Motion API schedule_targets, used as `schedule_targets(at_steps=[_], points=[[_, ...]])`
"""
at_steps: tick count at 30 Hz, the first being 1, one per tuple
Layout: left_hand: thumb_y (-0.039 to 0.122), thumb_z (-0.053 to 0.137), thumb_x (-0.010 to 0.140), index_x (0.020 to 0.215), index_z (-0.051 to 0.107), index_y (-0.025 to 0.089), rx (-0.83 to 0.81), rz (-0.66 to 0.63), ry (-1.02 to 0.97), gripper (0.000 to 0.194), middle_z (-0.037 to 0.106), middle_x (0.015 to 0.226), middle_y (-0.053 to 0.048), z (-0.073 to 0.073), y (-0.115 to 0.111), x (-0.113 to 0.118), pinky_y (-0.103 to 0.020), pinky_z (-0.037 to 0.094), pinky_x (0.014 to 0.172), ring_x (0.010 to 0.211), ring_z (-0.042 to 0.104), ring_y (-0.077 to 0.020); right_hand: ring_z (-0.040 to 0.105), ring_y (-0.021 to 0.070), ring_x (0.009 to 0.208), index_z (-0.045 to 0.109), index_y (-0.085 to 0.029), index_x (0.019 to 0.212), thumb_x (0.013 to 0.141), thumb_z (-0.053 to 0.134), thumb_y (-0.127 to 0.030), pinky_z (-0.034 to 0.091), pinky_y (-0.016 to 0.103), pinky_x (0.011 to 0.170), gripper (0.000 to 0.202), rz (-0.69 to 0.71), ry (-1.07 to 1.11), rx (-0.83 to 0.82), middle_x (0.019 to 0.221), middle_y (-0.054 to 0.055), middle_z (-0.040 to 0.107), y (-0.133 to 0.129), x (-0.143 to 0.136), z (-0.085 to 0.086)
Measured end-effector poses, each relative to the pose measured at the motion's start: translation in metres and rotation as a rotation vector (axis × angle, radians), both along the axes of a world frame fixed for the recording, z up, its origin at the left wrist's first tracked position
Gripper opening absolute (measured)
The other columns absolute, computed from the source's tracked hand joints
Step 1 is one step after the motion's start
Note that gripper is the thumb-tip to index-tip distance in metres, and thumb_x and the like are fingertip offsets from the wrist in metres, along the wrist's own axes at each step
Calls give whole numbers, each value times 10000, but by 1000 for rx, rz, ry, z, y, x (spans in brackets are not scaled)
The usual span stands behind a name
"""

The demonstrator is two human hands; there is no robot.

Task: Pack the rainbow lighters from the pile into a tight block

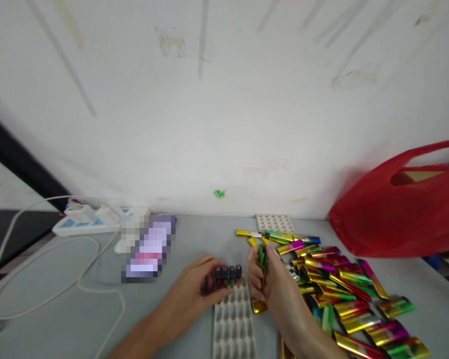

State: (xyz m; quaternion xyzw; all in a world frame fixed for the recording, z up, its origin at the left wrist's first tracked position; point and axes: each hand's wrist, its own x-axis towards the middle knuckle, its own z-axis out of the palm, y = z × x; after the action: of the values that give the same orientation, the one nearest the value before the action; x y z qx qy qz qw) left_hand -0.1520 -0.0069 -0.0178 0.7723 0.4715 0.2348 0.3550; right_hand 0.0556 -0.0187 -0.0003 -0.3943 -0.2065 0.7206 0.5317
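My left hand (pixel 200 281) is closed around several dark-topped small pieces (pixel 228 272), lined up in a row with their black ends upward. They stand over the far end of a grey tray (pixel 234 319) with rows of hollows. To the right, my right hand (pixel 267 274) is closed on a green and dark shiny piece (pixel 262 257), held upright between thumb and fingers. A large pile of shiny gold, green, red and purple pieces (pixel 333 279) spreads beside and beyond my right hand.
At the back left are a white power strip (pixel 90 224) with cables and a pixelated phone (pixel 149 249). A white holed tray (pixel 275 222) lies by the wall. A red bag (pixel 400 209) stands at the right.
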Motion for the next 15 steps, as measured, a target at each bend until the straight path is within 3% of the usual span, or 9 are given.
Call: schedule_targets(at_steps=[5, 15], points=[[348, 798, 935, 1154, 789, 240, 8, 5, 9, 244, 728, 999, -22, 1, 2, -1, -300, 485, 770, 858, 667, -234, 79, 63, 496, 431, -241, 630, 723, 815, -810, 74, 227, 455, 693, 51, -6, -12, 541, -141, 212, -8, 6, 1], [413, 812, 927, 1153, 811, 249, 1, 3, -19, 279, 759, 978, -29, 1, 4, -2, -291, 512, 745, 841, 681, -238, 85, 72, 456, 328, -274, 580, 771, 655, -718, 67, 262, 432, 584, 68, -33, 25, 504, -132, 180, -11, 3, 6]])
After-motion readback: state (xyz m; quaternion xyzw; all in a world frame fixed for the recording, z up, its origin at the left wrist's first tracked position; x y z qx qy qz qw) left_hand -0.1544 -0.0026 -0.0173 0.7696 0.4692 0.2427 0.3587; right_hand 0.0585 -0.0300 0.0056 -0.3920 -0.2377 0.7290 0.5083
